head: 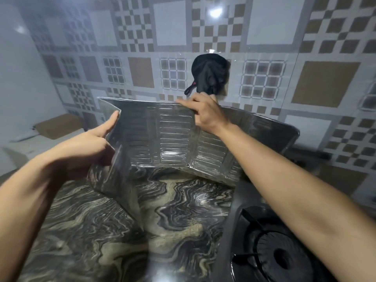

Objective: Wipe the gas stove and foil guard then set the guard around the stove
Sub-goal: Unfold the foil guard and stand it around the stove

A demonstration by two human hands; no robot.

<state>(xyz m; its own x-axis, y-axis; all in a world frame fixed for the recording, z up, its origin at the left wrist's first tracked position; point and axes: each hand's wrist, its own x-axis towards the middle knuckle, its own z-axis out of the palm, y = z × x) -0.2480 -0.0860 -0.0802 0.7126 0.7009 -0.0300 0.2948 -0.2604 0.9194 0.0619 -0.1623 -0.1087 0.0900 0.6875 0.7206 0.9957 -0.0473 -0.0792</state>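
The silver foil guard (168,135) stands upright and folded into panels on the marbled countertop (101,231), left of and behind the gas stove. My left hand (95,143) pinches the guard's left panel, thumb up along its edge. My right hand (205,112) grips the top edge of the middle panel. The black gas stove (270,249) sits at the lower right, one burner and its grate showing under my right forearm. The guard's right panel runs behind the stove. No cloth is in either hand.
A black cloth or bag (209,76) hangs on the tiled wall just above my right hand. A brown cardboard box (59,127) lies at the far left of the counter, beside a pale wall.
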